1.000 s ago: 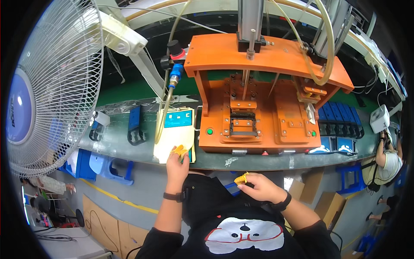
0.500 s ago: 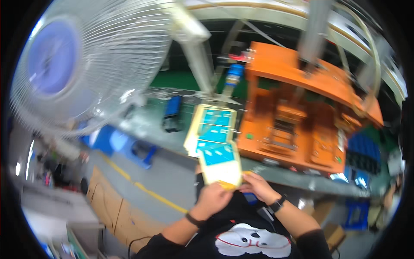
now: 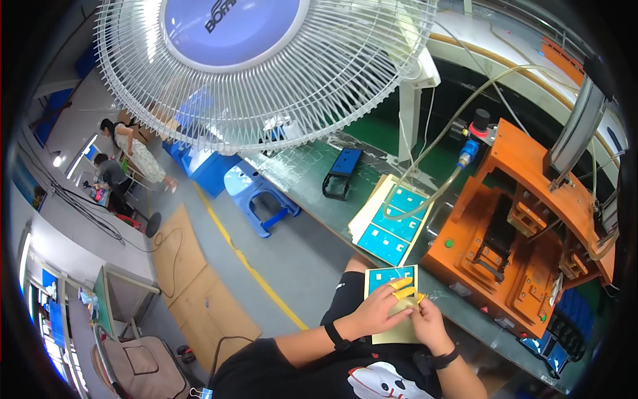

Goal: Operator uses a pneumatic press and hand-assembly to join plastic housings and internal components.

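In front of my lap I hold a sticker sheet [image 3: 392, 338], a pale yellow backing with blue panels along its far end. My left hand [image 3: 379, 314] reaches over it from the left, its fingers, some in yellow finger cots, bent on the blue part. My right hand [image 3: 430, 326] pinches near its right edge, with a yellow cot on a finger. The fingertips meet closely, and what lies between them is partly hidden. Beyond, a stack of similar sheets [image 3: 389, 229] lies on the green bench [image 3: 319, 193], a thin hose looping over it.
An orange press [image 3: 458, 266] with a black part in its fixture stands right. A black frame with a blue panel [image 3: 343, 166] lies beyond the stack. A large fan [image 3: 266, 100] fills the upper left, above a blue stool [image 3: 249, 189]. Two people [image 3: 129, 153] are far left.
My view has swung left, shifting the bench and press rightward in the picture. The sheet has come closer to my body, and my left hand has moved up over its blue part.
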